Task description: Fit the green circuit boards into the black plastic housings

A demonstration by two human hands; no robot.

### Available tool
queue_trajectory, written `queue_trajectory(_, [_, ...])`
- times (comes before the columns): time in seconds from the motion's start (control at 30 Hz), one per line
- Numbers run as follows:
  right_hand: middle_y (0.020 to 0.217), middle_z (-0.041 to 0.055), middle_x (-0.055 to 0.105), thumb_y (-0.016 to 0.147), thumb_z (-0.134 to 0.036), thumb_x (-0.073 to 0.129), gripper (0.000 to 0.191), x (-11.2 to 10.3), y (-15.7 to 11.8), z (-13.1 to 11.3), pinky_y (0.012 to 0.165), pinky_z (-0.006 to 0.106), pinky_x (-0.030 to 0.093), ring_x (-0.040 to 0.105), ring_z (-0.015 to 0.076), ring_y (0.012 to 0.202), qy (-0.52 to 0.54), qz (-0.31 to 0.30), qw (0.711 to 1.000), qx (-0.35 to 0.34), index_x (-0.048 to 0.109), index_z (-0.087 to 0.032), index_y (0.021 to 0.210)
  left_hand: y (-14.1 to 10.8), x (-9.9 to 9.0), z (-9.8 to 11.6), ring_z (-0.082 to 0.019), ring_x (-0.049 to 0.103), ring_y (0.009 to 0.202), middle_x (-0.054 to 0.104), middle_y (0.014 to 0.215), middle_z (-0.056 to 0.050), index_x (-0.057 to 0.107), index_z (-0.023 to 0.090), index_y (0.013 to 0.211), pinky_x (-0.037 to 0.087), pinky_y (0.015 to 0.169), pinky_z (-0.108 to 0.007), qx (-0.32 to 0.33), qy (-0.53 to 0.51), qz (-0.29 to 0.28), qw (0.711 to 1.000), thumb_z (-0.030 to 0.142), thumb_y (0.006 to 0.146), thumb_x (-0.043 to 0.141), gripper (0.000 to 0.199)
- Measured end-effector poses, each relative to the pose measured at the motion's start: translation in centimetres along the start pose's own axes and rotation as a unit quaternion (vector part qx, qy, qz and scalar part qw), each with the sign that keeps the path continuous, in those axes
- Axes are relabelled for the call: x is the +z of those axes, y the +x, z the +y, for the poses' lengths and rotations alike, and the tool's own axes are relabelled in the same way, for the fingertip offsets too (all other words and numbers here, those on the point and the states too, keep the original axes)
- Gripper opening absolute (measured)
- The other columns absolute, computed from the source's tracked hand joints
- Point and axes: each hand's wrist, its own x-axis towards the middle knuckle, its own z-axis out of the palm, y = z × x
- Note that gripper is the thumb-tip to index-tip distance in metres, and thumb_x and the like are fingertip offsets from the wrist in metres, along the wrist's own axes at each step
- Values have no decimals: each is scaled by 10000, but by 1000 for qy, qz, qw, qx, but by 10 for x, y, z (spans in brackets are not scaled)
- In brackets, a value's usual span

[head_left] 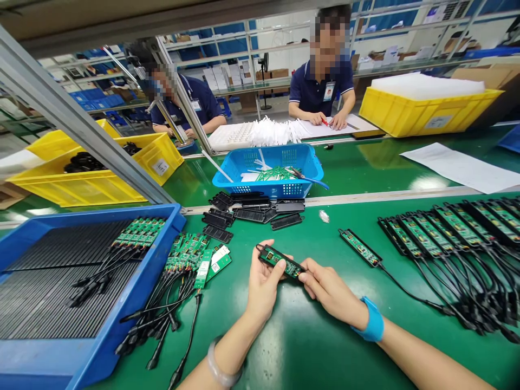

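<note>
While thumb-uppermost, left hand [262,280] near right [331,291]

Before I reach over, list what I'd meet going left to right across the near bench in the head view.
Blue tray, loose boards, left hand, right hand, lone cased board, cased-board row.

Apparently "88" on circuit board [272,257]

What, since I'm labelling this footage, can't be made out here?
Head view:
Underside of black case: hidden by left hand.
Part of its circuit board: under the left thumb.
Any cable from it: the right hand covers that end.
Rest of the blue tray: cut off by left edge.
Row of cased boards: cut off by right edge.
Label on right yellow bin: too small.
</note>
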Motion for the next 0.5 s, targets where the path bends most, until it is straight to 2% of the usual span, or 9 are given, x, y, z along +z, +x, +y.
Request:
queue_trajectory(0.07, [604,-43,548,941,-382,426,228,-4,-1,-2,542,233,374,514,120,555,-12,-25,1000,-15,474,-215,793,2,-2,3,-134,617,675,681,878,-29,387,233,1246,476,590,-223,-42,4,-9,999,252,767,650,546])
queue_trajectory(0.1, [649,-30,567,919,-389,480,212,-6,-1,-3,552,233,389,526,121,582,-31,-15,999,-30,511,-209,811,3,-2,4,-125,598,638,680,850,-23,392,226,1265,455,562,-213,-68,10,-19,997,224,757,636,564])
queue_trajectory(0.2, [792,19,592,927,-329,490,172,-11,-2,-1,631,250,430,549,130,682,-121,74,984,-106,594,-200,975,3,-2,3,-132,596,658,668,783,-11,454,187,1273,436,597,-217,-130,31,-79,988,124,669,621,630])
queue_trajectory(0.27, [854,44,603,958,-253,421,216,-12,-2,3,679,263,440,558,137,745,-187,110,960,-174,602,-202,1065,1,-1,0,-144,614,704,661,810,-11,480,181,1276,435,646,-232,-153,50,-133,978,83,617,614,679])
queue_trajectory(0.33, [851,52,610,959,-209,410,235,-11,-2,7,663,264,435,550,138,743,-254,122,931,-233,619,-193,1063,0,0,-5,-144,615,712,652,853,-14,462,181,1305,431,661,-246,-161,73,-174,969,70,600,595,726])
queue_trajectory(0.5, [733,33,611,950,-176,423,231,-10,-2,7,557,270,369,495,132,634,-346,154,868,-320,644,-155,1013,2,-3,-11,-127,597,689,628,863,-10,390,127,1354,426,657,-254,-163,111,-210,958,69,588,562,787])
